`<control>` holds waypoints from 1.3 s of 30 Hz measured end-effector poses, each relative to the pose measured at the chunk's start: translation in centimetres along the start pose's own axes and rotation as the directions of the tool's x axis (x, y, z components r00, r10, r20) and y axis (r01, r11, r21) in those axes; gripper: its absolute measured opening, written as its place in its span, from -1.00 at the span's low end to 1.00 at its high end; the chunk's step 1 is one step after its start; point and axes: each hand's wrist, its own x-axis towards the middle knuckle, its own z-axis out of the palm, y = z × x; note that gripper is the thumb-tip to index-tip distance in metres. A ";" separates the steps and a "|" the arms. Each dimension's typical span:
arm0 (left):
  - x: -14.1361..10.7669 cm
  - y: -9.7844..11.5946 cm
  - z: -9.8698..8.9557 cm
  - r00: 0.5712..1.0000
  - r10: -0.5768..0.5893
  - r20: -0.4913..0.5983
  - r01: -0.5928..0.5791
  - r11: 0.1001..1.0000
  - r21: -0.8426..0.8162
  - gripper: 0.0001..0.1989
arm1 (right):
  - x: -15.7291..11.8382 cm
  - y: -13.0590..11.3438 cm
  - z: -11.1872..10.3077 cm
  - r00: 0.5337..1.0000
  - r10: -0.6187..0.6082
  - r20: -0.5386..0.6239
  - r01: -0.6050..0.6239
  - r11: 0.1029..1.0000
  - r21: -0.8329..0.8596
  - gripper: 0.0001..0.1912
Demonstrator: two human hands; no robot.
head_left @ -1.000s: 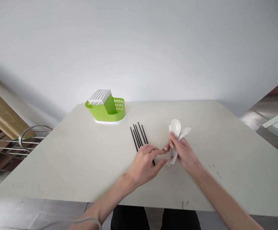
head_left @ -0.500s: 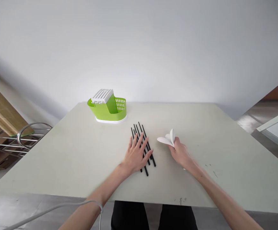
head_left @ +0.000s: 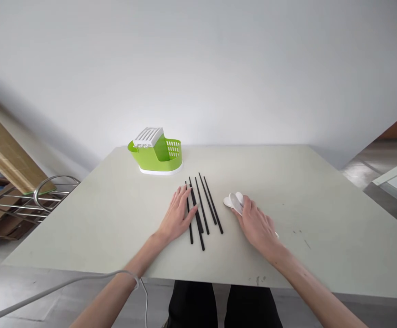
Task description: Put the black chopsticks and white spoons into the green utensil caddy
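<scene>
Several black chopsticks [head_left: 205, 205] lie side by side, spread a little, in the middle of the table. My left hand [head_left: 177, 213] rests over the leftmost ones, fingers stretched out and flat, touching them. To the right of the chopsticks, my right hand [head_left: 257, 224] is wrapped round several white spoons [head_left: 235, 201]; their bowls point left past my fingers, low over the tabletop, and most of their handles are hidden under my palm.
A green and white utensil holder [head_left: 157, 157] stands at the back left of the pale table [head_left: 116, 205]. A metal rack [head_left: 44, 200] is beyond the left edge. A grey cable [head_left: 64, 283] crosses my left forearm.
My left hand has slid left, and the chopsticks are more spread out. My right hand has turned palm down, bringing the raised spoon bowls lower and closer together.
</scene>
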 end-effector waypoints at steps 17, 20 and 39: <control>0.0 0.0 -0.5 0.979 -0.152 -0.138 0.138 0.985 -0.103 -0.61 | 0.1 1.9 0.8 0.995 -0.079 -0.065 0.064 0.976 -0.207 -0.22; 0.0 -0.1 -0.4 0.979 -0.145 -0.146 0.131 0.986 -0.104 -0.64 | 0.2 2.1 0.7 0.996 -0.068 -0.063 0.051 0.971 -0.235 -0.19; 11.7 -6.2 -17.2 0.885 0.035 -0.465 0.177 0.897 0.405 -0.44 | 0.1 1.7 1.1 0.993 -0.047 -0.106 0.011 0.950 -0.313 -0.11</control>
